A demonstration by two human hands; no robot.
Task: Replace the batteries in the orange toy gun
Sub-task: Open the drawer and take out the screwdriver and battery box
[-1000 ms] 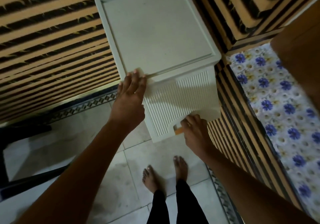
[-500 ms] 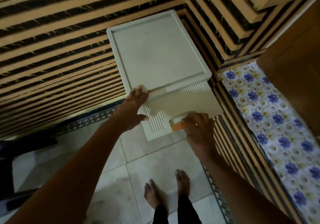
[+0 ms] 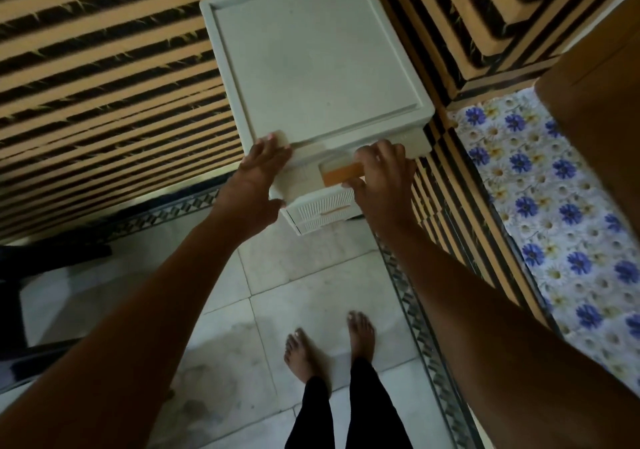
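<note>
No orange toy gun or batteries are in view. A white plastic drawer cabinet (image 3: 311,60) stands against the striped wall, seen from above. My left hand (image 3: 258,174) rests with straight fingers on the cabinet's front left corner, thumb down its side. My right hand (image 3: 382,171) curls round the orange handle (image 3: 341,175) of the top drawer (image 3: 301,174). I cannot tell whether that drawer is pulled out. Below it, a lower drawer (image 3: 323,210) with a ribbed front and its own orange handle is shut.
Striped orange-and-black wall panels (image 3: 104,84) run behind and to the left of the cabinet. A blue-flowered cloth surface (image 3: 554,206) lies on the right beside a brown wooden panel (image 3: 595,109). My bare feet (image 3: 329,344) stand on pale floor tiles. Dark furniture (image 3: 31,275) sits at the left.
The view has swung to look more steeply down, so the ribbed drawer front now appears much shorter. Both hands stay on the cabinet, the right one still on the orange handle.
</note>
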